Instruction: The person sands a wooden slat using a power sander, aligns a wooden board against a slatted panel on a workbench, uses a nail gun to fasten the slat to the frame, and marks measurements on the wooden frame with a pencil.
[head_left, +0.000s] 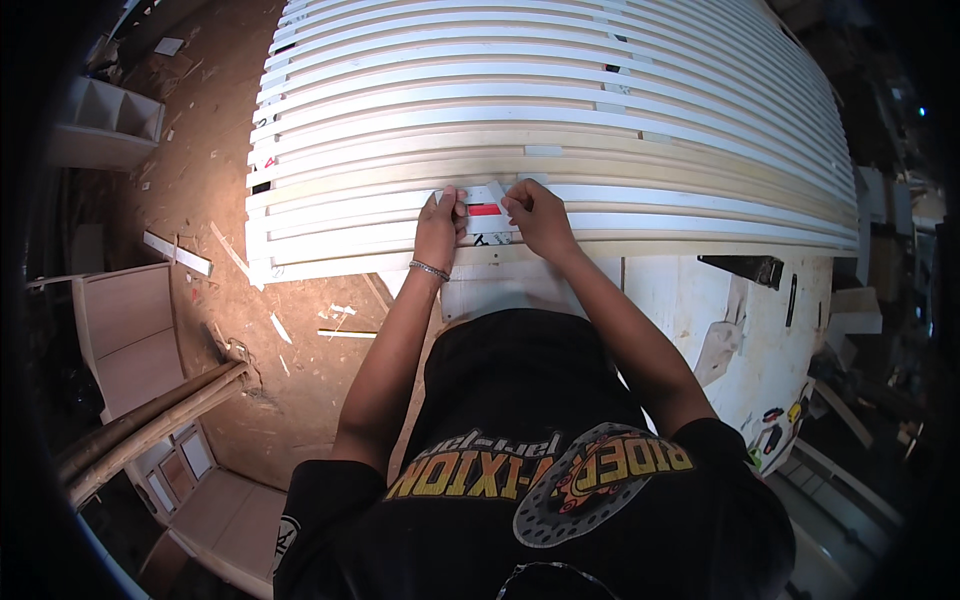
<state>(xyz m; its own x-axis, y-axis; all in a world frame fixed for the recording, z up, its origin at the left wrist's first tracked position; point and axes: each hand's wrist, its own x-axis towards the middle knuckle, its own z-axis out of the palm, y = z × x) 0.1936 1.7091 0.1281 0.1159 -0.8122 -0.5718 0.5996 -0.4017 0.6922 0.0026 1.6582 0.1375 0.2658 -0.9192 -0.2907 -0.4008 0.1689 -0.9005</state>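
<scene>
A wide panel of long, parallel white slats (420, 91) lies in front of me, with narrow gaps between them. My right hand (541, 218) pinches a small white strip (497, 194), which is tilted over the near slats. Just left of it, my left hand (437, 232) rests at the same slats with its fingers curled in; whatever they hold is hidden. Between my two hands a red piece (486, 210) shows in a gap. Dark marks (492, 239) are on the white surface just below it.
Pale wooden cabinets (130, 335) stand on the left, beside long poles (160, 420). Offcuts (178, 253) litter the brown floor (270, 390). A white board surface (665, 300) lies right of my body, with a black item (745, 268) at the panel's near edge.
</scene>
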